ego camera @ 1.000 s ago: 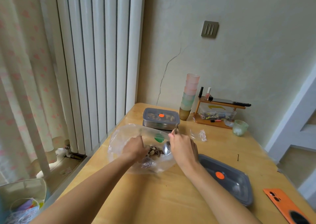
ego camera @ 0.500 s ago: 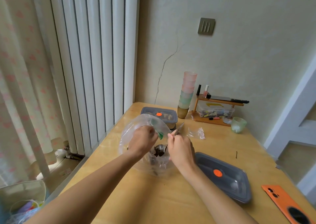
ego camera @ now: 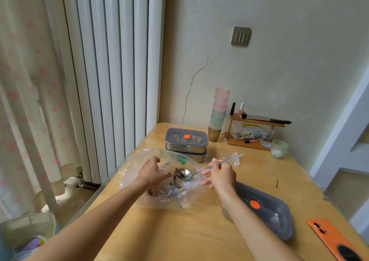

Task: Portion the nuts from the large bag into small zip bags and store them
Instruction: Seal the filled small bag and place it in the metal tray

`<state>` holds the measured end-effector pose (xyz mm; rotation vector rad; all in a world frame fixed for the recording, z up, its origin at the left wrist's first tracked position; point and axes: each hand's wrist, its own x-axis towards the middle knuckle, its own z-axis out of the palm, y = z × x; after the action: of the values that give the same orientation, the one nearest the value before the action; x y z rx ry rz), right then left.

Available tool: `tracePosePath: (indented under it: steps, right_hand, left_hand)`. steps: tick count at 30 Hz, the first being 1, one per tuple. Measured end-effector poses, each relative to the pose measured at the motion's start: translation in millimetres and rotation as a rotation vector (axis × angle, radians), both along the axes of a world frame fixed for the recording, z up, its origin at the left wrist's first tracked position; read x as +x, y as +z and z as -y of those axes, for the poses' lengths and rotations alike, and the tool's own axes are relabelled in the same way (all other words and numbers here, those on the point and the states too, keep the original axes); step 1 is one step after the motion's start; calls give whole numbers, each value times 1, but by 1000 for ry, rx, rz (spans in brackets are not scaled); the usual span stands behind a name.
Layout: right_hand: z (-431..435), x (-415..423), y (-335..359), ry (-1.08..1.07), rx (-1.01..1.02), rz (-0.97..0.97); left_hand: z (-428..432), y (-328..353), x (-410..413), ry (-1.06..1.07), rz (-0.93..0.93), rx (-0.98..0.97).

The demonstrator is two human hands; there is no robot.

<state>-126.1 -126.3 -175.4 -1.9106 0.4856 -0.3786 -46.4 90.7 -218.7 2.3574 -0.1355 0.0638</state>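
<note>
A large clear plastic bag (ego camera: 137, 173) with green print lies on the wooden table (ego camera: 195, 232), with dark nuts (ego camera: 163, 191) at its bottom. My left hand (ego camera: 151, 173) reaches into the bag's mouth, and its fingers grip the plastic. My right hand (ego camera: 221, 175) pinches the handle of a metal spoon (ego camera: 201, 172). The spoon's bowl carries a few nuts just above the bag's opening. A small clear zip bag (ego camera: 232, 157) lies behind the spoon handle.
Two stacked steel boxes (ego camera: 186, 143) with grey lids stand behind the bag. A grey lid with an orange dot (ego camera: 267, 211) lies by my right forearm. An orange phone (ego camera: 335, 240), stacked cups (ego camera: 218, 111), a wooden rack (ego camera: 253, 133) and a green glass (ego camera: 279, 148) are also on the table.
The spoon has come up out of the bag with nuts in its bowl, and its handle now points to the right. My left hand has dropped from the raised bag edge into the opening.
</note>
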Motion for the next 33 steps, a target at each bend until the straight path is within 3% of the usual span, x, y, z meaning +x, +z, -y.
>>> tracePosePath:
  steps: [7, 11, 19, 26, 29, 33]
  right_hand:
    - [-15, 8, 26, 52, 70, 97]
    - [-30, 6, 36, 130, 7, 145]
    - [-52, 2, 49, 242, -453, 386]
    - [-71, -7, 54, 600, -1015, 577]
    - [-71, -10, 46, 594, -1107, 774]
    - [-67, -8, 39, 512, -1109, 860]
  left_hand:
    - [-12, 4, -5, -42, -13, -119]
    - [-14, 4, -9, -40, 65, -144]
    - [-10, -2, -14, -87, 117, -179]
    - [-7, -6, -12, -91, 100, -255]
    - [-10, -11, -10, -71, 103, -271]
    - [-9, -11, -11, -46, 97, -284]
